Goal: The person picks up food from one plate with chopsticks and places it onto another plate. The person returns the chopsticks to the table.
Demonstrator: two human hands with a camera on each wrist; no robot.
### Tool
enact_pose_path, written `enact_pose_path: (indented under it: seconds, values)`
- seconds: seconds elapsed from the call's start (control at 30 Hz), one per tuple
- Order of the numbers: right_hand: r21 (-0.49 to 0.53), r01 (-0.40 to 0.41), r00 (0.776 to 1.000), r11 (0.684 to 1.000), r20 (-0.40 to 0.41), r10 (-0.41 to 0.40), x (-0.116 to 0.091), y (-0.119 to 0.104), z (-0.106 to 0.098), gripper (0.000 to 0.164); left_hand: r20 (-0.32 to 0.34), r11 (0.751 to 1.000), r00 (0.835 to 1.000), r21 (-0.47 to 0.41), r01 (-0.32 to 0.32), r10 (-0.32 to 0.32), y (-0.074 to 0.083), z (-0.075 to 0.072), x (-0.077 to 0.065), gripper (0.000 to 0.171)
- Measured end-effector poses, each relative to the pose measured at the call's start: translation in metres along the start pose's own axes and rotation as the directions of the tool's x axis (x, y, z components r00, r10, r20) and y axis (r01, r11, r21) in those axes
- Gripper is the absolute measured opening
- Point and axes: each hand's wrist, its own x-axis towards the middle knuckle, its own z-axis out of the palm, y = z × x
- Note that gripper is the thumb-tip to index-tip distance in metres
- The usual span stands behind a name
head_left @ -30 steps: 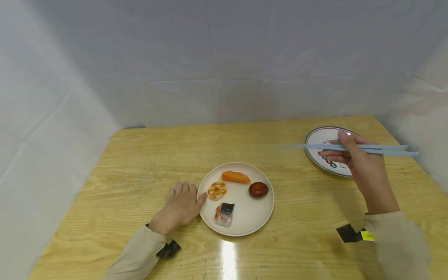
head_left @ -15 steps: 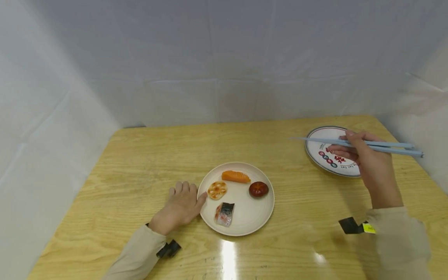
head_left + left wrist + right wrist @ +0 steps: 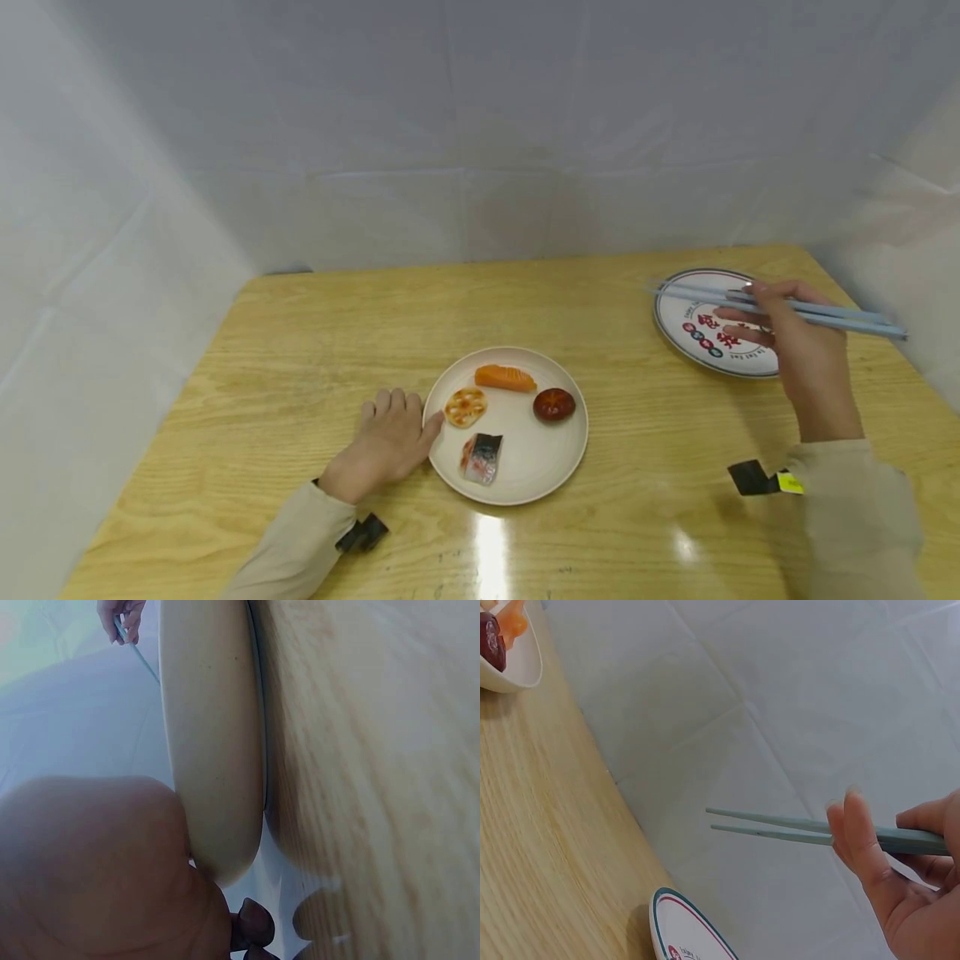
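Observation:
In the head view my left hand (image 3: 387, 442) lies on the table at the left of a cream plate (image 3: 525, 483), its thumb over the rim and its fingers beside it. On that plate are an orange carved carrot piece (image 3: 505, 378), a lotus root slice (image 3: 466, 407), a dark-skinned piece of fish (image 3: 482, 459) and a brown shiitake cap (image 3: 554, 406). My right hand (image 3: 810, 358) holds a pair of pale blue chopsticks (image 3: 855, 317) above a white plate with red print (image 3: 705, 321). Their slim tips point left, slightly apart and with nothing between them (image 3: 769, 827).
A light wooden table (image 3: 322, 342) carries both plates. Grey-white sheeting (image 3: 465, 125) hangs behind it and at both sides. Black wrist mounts (image 3: 362, 533) show at the sleeves.
My right hand has moved a little to the right with the chopsticks, uncovering more of the printed plate. The left hand and the food have stayed in place.

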Motion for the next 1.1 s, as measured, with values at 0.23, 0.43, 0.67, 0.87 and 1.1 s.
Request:
enact_pose_path:
  seconds: [0.23, 0.43, 0.67, 0.87, 1.1]
  values:
    - [0.079, 0.044, 0.999, 0.996, -0.032, -0.041, 0.001, -0.002, -0.006, 0.020, 0.003, 1.000, 1.000, 0.000, 0.001, -0.001, 0.000, 0.000, 0.000, 0.037]
    - [0.049, 0.070, 0.994, 0.996, -0.087, -0.066, 0.002, -0.002, -0.012, 0.022, 0.007, 1.000, 1.000, 0.002, 0.003, -0.003, 0.001, -0.001, 0.001, 0.037]
    - [0.098, 0.128, 0.964, 0.987, -0.247, -0.100, 0.007, 0.001, -0.018, 0.017, 0.006, 1.000, 1.000, -0.003, 0.001, -0.001, 0.001, 0.000, 0.002, 0.036]
    - [0.059, 0.201, 0.899, 0.978, -0.409, -0.159, 0.010, 0.007, -0.024, 0.018, 0.001, 1.000, 1.000, -0.003, 0.001, -0.001, 0.001, 0.000, 0.003, 0.036]
    - [-0.014, 0.246, 0.866, 0.969, -0.446, -0.227, 0.011, 0.015, -0.035, 0.011, 0.008, 1.000, 1.000, 0.003, -0.001, 0.001, 0.001, 0.000, 0.003, 0.037]
